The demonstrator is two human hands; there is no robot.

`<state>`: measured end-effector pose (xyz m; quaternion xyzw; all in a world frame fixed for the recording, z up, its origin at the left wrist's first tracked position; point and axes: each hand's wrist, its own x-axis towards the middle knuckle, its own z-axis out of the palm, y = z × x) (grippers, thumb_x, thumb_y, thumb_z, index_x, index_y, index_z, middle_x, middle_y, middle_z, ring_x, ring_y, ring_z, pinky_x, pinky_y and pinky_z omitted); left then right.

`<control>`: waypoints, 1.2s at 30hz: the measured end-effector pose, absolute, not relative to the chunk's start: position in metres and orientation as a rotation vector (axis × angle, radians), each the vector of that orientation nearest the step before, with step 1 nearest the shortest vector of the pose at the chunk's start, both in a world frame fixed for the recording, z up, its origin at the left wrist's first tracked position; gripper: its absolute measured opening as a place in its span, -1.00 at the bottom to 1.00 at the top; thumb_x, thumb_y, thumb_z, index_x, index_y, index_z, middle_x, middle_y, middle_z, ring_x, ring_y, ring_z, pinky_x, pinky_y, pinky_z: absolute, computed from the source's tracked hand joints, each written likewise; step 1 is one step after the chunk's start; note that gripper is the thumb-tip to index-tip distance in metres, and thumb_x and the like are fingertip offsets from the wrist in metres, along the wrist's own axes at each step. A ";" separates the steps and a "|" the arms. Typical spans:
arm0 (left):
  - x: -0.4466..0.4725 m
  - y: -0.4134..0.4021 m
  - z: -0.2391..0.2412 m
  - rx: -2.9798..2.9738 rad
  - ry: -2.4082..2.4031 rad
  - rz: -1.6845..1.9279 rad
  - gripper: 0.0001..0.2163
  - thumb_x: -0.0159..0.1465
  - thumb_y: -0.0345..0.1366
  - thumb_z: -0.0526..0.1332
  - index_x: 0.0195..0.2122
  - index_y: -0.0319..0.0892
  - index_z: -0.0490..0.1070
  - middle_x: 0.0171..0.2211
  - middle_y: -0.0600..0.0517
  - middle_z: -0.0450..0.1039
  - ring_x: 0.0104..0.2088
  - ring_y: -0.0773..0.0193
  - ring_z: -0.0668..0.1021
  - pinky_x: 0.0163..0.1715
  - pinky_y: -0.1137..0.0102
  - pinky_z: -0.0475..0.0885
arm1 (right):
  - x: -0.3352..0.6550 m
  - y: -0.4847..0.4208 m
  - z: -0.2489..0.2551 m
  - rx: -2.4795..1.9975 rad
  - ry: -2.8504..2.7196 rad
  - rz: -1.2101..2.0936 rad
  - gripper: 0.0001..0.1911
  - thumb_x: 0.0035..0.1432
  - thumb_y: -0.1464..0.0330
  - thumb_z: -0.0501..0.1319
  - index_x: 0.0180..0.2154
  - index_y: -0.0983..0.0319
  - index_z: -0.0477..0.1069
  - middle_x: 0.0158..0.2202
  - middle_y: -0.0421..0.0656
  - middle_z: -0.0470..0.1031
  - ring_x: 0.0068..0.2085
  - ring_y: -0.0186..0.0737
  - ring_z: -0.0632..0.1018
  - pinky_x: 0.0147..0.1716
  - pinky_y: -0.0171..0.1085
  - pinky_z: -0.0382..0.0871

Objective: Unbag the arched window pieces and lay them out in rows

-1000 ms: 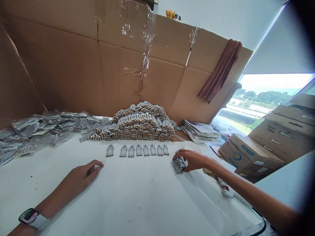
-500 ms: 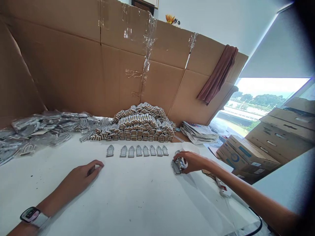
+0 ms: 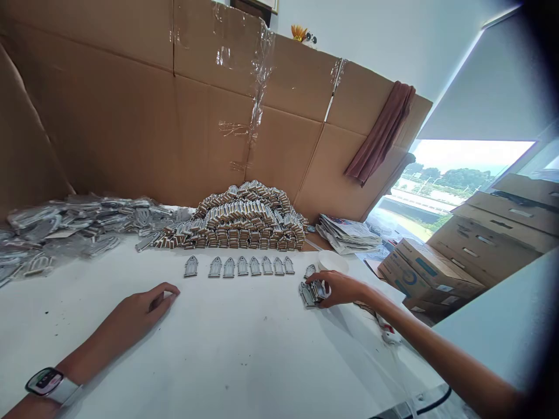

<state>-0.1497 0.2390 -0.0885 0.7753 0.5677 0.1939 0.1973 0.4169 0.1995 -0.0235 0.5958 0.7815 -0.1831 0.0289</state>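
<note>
My right hand (image 3: pixel 338 287) is closed around a small stack of grey arched, window-shaped metal pieces (image 3: pixel 322 290) at the right of the white table. Touching that stack on its left are flat arched pieces (image 3: pixel 306 295), and another one (image 3: pixel 310 271) lies just behind the fingers. My left hand (image 3: pixel 142 307) rests on the table at the left, fingers curled and thumb and forefinger tips close together, with nothing visible in them. Beyond and between the hands runs a row of several arched pieces (image 3: pixel 242 266), the leftmost set apart by a wider gap.
A large pile of stacked arched pieces (image 3: pixel 251 218) stands against the cardboard wall (image 3: pixel 209 128). Plastic-bagged pieces (image 3: pixel 87 221) are heaped at the left. Newspapers (image 3: pixel 348 234), a white round lid-like object (image 3: pixel 332 263) and cardboard boxes (image 3: pixel 430 273) are at the right.
The view has shifted slightly. My right hand remains at the stack, and the piece behind its fingers shows more fully. My left hand stays resting on the table.
</note>
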 end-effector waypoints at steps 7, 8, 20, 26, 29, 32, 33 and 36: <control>-0.148 0.236 -0.084 2.187 1.580 0.559 -0.55 0.43 0.12 0.03 0.02 -0.04 0.55 -0.51 0.11 0.46 -0.47 0.18 0.51 -0.40 0.39 0.31 | 0.406 0.209 -0.018 1.806 2.376 -0.489 -0.16 -0.15 0.15 0.58 0.22 0.07 0.54 -0.05 -0.04 0.63 -0.12 0.09 0.61 -0.12 -0.09 0.43; -0.147 0.236 -0.084 2.183 1.581 0.555 -0.55 0.43 0.12 0.03 0.02 -0.04 0.55 -0.51 0.11 0.46 -0.47 0.18 0.51 -0.40 0.39 0.30 | 0.405 0.209 -0.018 1.805 2.379 -0.480 -0.17 -0.15 0.16 0.58 0.21 0.07 0.55 -0.07 -0.05 0.64 -0.14 0.08 0.61 -0.14 -0.11 0.42; -0.150 0.235 -0.087 2.161 1.560 0.540 -0.55 0.45 0.15 0.01 0.05 0.02 0.52 -0.42 0.11 0.51 -0.40 0.16 0.53 -0.36 0.38 0.30 | 0.402 0.210 -0.009 1.788 2.414 -0.456 -0.24 -0.13 0.23 0.56 0.18 0.07 0.55 -0.13 -0.17 0.63 -0.21 -0.08 0.61 -0.25 -0.25 0.34; -0.149 0.236 -0.086 2.171 1.564 0.514 -0.56 0.46 0.13 -0.01 0.06 0.02 0.51 -0.42 0.11 0.50 -0.39 0.15 0.54 -0.34 0.37 0.30 | 0.380 0.212 -0.002 1.694 2.435 -0.365 -0.25 -0.17 0.23 0.56 0.14 -0.02 0.54 -0.06 -0.14 0.60 -0.09 0.04 0.58 -0.18 -0.20 0.34; -0.149 0.235 -0.086 2.174 1.560 0.501 -0.56 0.47 0.14 -0.03 0.07 0.03 0.50 -0.41 0.11 0.51 -0.38 0.15 0.54 -0.33 0.37 0.30 | 0.372 0.214 -0.004 1.659 2.414 -0.329 -0.23 -0.17 0.22 0.56 0.15 -0.01 0.53 -0.06 -0.10 0.58 -0.05 0.10 0.58 -0.13 -0.15 0.36; -0.149 0.234 -0.086 2.172 1.552 0.505 -0.56 0.48 0.13 -0.03 0.07 0.04 0.50 -0.41 0.12 0.52 -0.38 0.16 0.55 -0.32 0.37 0.31 | 0.368 0.215 -0.007 1.639 2.394 -0.299 -0.23 -0.16 0.21 0.55 0.16 -0.01 0.52 -0.05 -0.08 0.56 -0.02 0.14 0.58 -0.09 -0.11 0.38; -0.149 0.234 -0.086 2.171 1.550 0.509 -0.57 0.48 0.13 -0.02 0.07 0.04 0.50 -0.41 0.12 0.52 -0.37 0.16 0.55 -0.32 0.37 0.31 | 0.368 0.215 -0.008 1.633 2.389 -0.292 -0.23 -0.16 0.21 0.55 0.16 -0.01 0.52 -0.04 -0.08 0.56 -0.01 0.14 0.58 -0.08 -0.11 0.38; -0.149 0.233 -0.084 2.161 1.559 0.509 -0.57 0.48 0.12 -0.02 0.06 0.04 0.51 -0.41 0.12 0.52 -0.37 0.15 0.56 -0.33 0.37 0.31 | 0.367 0.215 -0.007 1.615 2.376 -0.282 -0.23 -0.15 0.22 0.55 0.17 -0.03 0.51 -0.03 -0.09 0.56 0.00 0.14 0.58 -0.07 -0.10 0.39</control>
